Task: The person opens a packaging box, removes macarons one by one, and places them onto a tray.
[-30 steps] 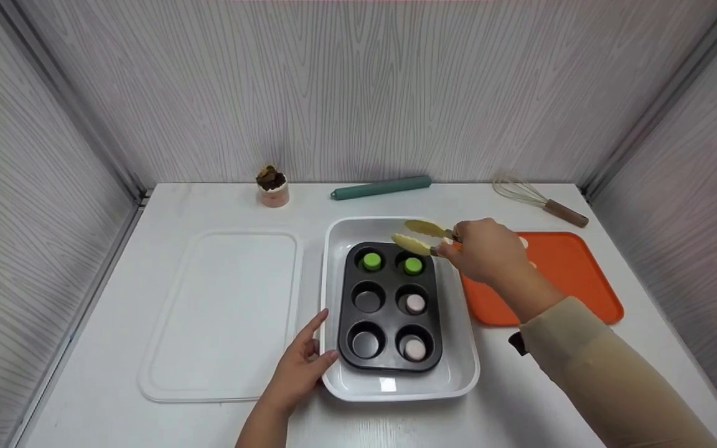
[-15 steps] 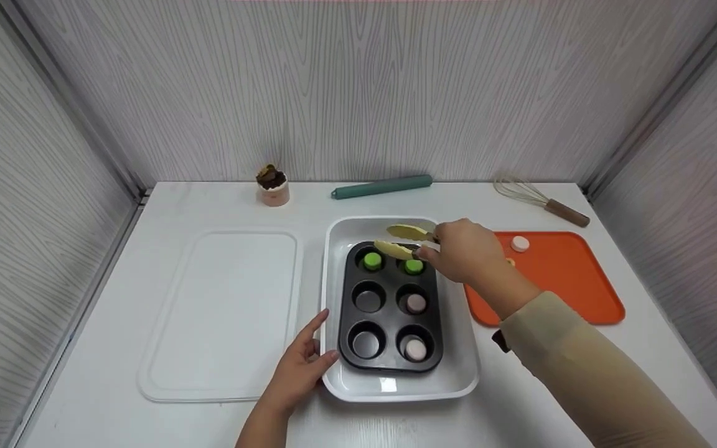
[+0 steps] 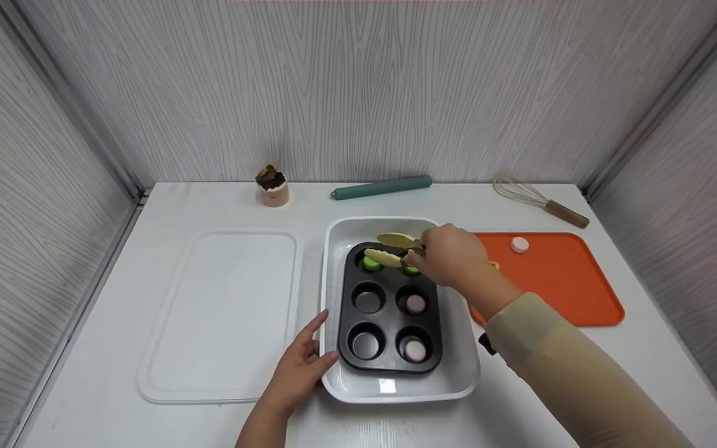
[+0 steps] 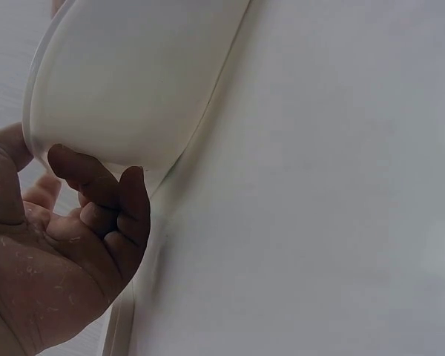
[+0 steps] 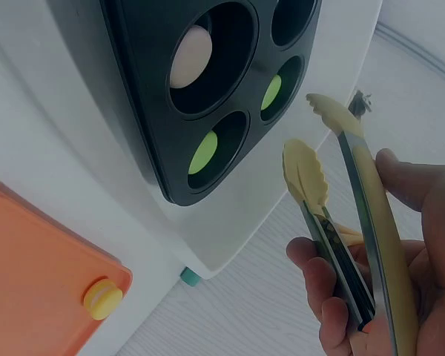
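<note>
A black muffin pan [image 3: 389, 308] sits inside a white tray [image 3: 458, 373]. Green pieces [image 3: 370, 264] fill its two far cups, and pink pieces [image 3: 416, 303] lie in the two right-hand cups nearer me. My right hand [image 3: 449, 256] grips yellow-tipped tongs [image 3: 393, 249], whose tips hang apart and empty over the far cups. The right wrist view shows the tongs [image 5: 334, 185] spread above the pan [image 5: 208, 96]. My left hand [image 3: 299, 367] rests against the tray's near left corner, fingers curled round its rim [image 4: 37, 133].
A white lid [image 3: 221, 314] lies left of the tray. An orange board [image 3: 551, 274] on the right carries a pink piece [image 3: 519, 244] and a yellow piece [image 5: 102, 298]. Along the back wall stand a small cup [image 3: 272, 185], a teal rolling pin [image 3: 382, 186] and a whisk [image 3: 542, 200].
My right hand has carried the empty tongs leftward from the orange board to over the pan's far cups. My left hand and the tray have stayed put.
</note>
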`<state>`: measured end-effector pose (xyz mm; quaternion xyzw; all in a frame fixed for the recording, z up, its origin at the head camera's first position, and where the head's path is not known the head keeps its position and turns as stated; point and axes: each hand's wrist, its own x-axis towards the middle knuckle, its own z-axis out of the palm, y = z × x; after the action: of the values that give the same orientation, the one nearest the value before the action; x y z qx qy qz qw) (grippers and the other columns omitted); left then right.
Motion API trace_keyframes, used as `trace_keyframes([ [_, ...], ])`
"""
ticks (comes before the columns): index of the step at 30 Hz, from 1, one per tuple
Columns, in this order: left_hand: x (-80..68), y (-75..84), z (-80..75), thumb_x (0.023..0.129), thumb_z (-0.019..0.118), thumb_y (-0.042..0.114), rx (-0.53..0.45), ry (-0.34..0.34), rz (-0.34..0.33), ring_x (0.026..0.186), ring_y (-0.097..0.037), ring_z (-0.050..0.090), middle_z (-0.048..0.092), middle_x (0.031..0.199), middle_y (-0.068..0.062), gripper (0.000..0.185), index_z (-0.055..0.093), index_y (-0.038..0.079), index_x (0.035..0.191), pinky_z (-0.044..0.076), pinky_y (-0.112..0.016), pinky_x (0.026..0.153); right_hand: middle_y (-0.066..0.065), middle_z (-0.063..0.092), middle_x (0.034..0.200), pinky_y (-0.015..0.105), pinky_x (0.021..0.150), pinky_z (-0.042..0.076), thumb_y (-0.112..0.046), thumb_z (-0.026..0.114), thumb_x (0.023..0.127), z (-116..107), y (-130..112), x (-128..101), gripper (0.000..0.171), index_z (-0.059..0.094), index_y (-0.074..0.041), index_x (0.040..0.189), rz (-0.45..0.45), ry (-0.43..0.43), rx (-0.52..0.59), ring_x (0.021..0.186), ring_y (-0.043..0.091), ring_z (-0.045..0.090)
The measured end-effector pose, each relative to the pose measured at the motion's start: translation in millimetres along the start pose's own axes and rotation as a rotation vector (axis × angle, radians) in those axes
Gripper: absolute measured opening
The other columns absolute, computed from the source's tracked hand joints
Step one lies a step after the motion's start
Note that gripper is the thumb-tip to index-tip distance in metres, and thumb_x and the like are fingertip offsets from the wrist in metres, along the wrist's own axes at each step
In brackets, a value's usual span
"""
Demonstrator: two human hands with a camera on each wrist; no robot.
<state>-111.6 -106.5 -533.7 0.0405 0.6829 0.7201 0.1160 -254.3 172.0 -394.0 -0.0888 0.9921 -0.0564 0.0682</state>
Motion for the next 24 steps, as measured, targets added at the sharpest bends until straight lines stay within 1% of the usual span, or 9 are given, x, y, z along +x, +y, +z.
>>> trace_keyframes([
  [3,-0.8,0.2,0.0,0.1,0.069,0.006,0.0,-0.001,-0.002,0.096,-0.038,0.075,0.068,0.121,-0.03,0.079,0.028,0.006,0.167,0.062,-0.039,0.076,0.006,0.063,0.078,0.042,0.06,0.049,-0.052,0.068,0.099,4,-3,2,0.043,0.067,-0.011,0.089,-0.006,0.003,-0.01,0.071,0.027,0.061],
  [6,-0.9,0.1,0.2,0.1,0.069,0.006,-0.009,-0.001,-0.011,0.098,-0.038,0.075,0.068,0.121,-0.03,0.079,0.027,0.008,0.168,0.063,-0.041,0.077,0.007,0.064,0.08,0.045,0.061,0.051,-0.052,0.069,0.099,8,-5,4,0.043,0.067,-0.01,0.088,-0.012,0.0,-0.011,0.071,0.028,0.062],
  [13,0.0,-0.6,0.5,0.1,0.07,0.006,0.005,0.006,-0.017,0.091,-0.036,0.075,0.069,0.115,-0.026,0.079,0.029,0.008,0.167,0.061,-0.035,0.072,0.007,0.065,0.085,0.043,0.063,0.052,-0.052,0.069,0.098,15,-10,5,0.044,0.069,-0.008,0.095,0.011,-0.008,-0.015,0.074,0.029,0.062],
  [17,-0.2,-0.5,0.4,0.1,0.07,0.006,0.004,0.007,-0.019,0.089,-0.034,0.075,0.069,0.113,-0.025,0.079,0.029,0.009,0.167,0.06,-0.033,0.07,0.008,0.065,0.086,0.042,0.064,0.052,-0.053,0.07,0.098,15,-14,6,0.045,0.07,-0.007,0.098,0.021,-0.033,-0.033,0.075,0.029,0.063],
  [19,-0.2,-0.4,0.4,0.1,0.07,0.006,0.004,0.007,-0.017,0.089,-0.034,0.075,0.069,0.113,-0.025,0.079,0.029,0.009,0.167,0.06,-0.033,0.07,0.008,0.065,0.086,0.043,0.065,0.053,-0.053,0.07,0.098,16,-18,6,0.046,0.07,-0.007,0.098,0.028,-0.045,-0.057,0.075,0.03,0.063],
  [24,0.2,-0.3,0.1,0.1,0.07,0.006,0.002,0.003,-0.011,0.09,-0.036,0.075,0.07,0.113,-0.025,0.079,0.029,0.008,0.167,0.061,-0.034,0.071,0.011,0.064,0.087,0.046,0.064,0.057,-0.052,0.068,0.1,16,-30,8,0.048,0.071,-0.005,0.094,0.017,-0.057,-0.167,0.075,0.029,0.063],
])
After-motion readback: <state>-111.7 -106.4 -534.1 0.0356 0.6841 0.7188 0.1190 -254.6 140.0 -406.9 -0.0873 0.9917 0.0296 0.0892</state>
